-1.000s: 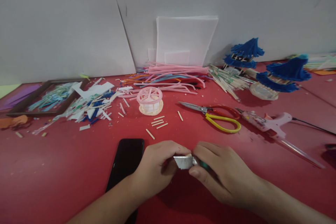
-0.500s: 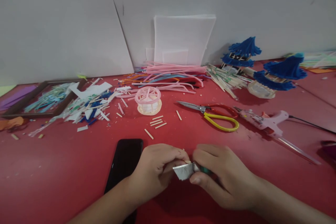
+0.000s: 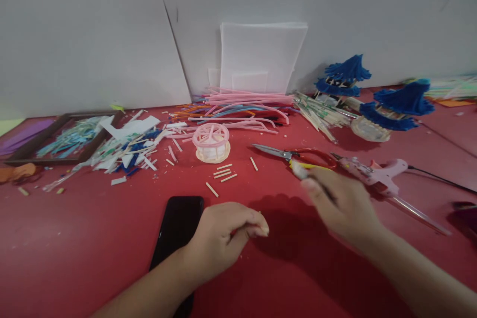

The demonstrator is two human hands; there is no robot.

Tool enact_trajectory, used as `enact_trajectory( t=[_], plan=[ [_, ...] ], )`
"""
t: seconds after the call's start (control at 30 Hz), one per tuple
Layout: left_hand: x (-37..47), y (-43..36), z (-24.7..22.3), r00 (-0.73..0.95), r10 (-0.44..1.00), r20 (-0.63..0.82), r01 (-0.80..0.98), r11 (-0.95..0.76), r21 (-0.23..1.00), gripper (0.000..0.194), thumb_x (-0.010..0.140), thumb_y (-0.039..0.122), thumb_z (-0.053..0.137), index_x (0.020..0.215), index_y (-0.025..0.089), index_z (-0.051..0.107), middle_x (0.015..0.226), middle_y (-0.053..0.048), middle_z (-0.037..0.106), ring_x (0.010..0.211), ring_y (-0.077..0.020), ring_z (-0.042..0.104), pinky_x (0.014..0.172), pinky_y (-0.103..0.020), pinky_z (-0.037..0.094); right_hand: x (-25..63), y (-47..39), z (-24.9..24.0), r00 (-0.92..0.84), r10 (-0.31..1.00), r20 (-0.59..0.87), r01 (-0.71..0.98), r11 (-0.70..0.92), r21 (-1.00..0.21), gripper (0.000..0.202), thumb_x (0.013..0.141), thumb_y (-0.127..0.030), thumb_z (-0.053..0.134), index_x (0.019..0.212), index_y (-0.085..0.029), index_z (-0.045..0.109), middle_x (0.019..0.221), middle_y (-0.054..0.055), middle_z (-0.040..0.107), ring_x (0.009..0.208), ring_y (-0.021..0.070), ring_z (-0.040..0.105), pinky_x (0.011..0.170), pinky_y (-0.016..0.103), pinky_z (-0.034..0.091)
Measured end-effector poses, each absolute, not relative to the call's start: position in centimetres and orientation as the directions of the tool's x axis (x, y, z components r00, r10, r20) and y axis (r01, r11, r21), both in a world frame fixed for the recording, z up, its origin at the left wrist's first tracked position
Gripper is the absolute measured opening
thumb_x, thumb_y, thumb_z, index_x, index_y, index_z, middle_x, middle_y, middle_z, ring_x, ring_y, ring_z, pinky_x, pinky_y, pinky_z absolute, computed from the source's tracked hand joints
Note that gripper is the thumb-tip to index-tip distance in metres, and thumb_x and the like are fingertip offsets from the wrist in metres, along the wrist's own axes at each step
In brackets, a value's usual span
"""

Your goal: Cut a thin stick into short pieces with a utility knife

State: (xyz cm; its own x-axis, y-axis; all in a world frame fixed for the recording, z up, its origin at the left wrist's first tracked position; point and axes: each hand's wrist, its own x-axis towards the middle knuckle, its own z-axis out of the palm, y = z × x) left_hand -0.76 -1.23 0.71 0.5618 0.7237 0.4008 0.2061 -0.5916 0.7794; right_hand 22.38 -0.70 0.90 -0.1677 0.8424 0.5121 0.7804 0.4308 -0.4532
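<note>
Far left, brown frame (image 3: 44, 161): Blue-green clippings (image 3: 72, 137) lie within it on the red table (image 3: 74, 243).
Scrap heap (image 3: 139, 130): White, blue and wood-coloured pieces spill beside the frame.
Phone (image 3: 177, 233): Dark-screened, it lies partly hidden by the left forearm (image 3: 149, 283).
Pink wheel (image 3: 211, 134): Spoked, it tops a small pale drum (image 3: 212, 153) beyond the hands.
Short sticks (image 3: 222, 174): Several lie near the drum, one (farther right) set apart from the group.
Left hand (image 3: 223, 238): Thumb and forefinger press together above the table; whether they pinch a stick, one cannot tell.
Scissors (image 3: 289, 155): Blades point left, the handles partly behind the right hand.
Right hand (image 3: 343, 198): Fingers curl around a knife (image 3: 299, 170) (blurred, its pale end jutting left), seen against the scissors' yellow handle.
Pink glue gun (image 3: 376, 175): It rests just beyond that hand.
Blue-roofed models (image 3: 400, 99): Two stand near the grey wall (image 3: 93, 35).
</note>
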Motion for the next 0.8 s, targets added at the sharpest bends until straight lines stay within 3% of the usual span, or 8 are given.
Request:
enact_trajectory(
  t=[0.13, 0.27, 0.43, 0.8],
  plan=[
    [-0.6, -0.7, 0.2, 0.487, 0.801, 0.347, 0.302, -0.527, 0.794, 0.020, 0.084, 0.008, 0.053, 0.076, 0.017, 0.068, 0.067, -0.003, 0.074, 0.058, -0.0117, 0.067, 0.058, -0.018, 0.053, 19.6, -2.2, 1.2, -0.387, 0.777, 0.496, 0.681, 0.604, -0.415, 0.032, 0.098, -0.032, 0.035, 0.067, -0.022, 0.040, 0.056, -0.004, 0.047, 0.046, 0.0106, 0.043, 0.045, 0.023, 0.028],
    [-1.0, -0.7, 0.2, 0.512, 0.782, 0.355, 0.277, -0.541, 0.794, 0.019, 0.079, 0.006, 0.053, 0.081, 0.017, 0.068, 0.075, -0.004, 0.075, 0.064, -0.0135, 0.068, 0.062, -0.021, 0.054, 17.8, -3.5, 0.9, -0.498, 0.759, 0.418, 0.640, 0.648, -0.413, 0.034, 0.099, -0.037, 0.033, 0.072, -0.021, 0.045, 0.061, -0.001, 0.053, 0.049, 0.0114, 0.045, 0.047, 0.024, 0.028],
    [-1.1, -0.7, 0.3, 0.514, 0.777, 0.364, 0.251, -0.542, 0.802, 0.021, 0.073, 0.003, 0.054, 0.082, 0.017, 0.067, 0.079, -0.004, 0.076, 0.065, -0.0139, 0.068, 0.064, -0.023, 0.054, 17.7, -3.6, 0.4, -0.513, 0.760, 0.398, 0.641, 0.648, -0.411, 0.033, 0.099, -0.036, 0.032, 0.075, -0.020, 0.048, 0.063, 0.000, 0.054, 0.051, 0.0118, 0.046, 0.048, 0.024, 0.028],
    [-0.9, -0.5, 0.1, 0.522, 0.732, 0.437, 0.223, -0.612, 0.759, 0.025, 0.080, 0.001, 0.048, 0.080, 0.017, 0.067, 0.076, -0.002, 0.074, 0.066, -0.0115, 0.067, 0.063, -0.019, 0.052, 17.9, -3.4, 0.7, -0.490, 0.778, 0.394, 0.651, 0.627, -0.428, 0.035, 0.100, -0.038, 0.032, 0.071, -0.021, 0.043, 0.059, -0.003, 0.048, 0.048, 0.0108, 0.041, 0.048, 0.023, 0.026]
  ],
)
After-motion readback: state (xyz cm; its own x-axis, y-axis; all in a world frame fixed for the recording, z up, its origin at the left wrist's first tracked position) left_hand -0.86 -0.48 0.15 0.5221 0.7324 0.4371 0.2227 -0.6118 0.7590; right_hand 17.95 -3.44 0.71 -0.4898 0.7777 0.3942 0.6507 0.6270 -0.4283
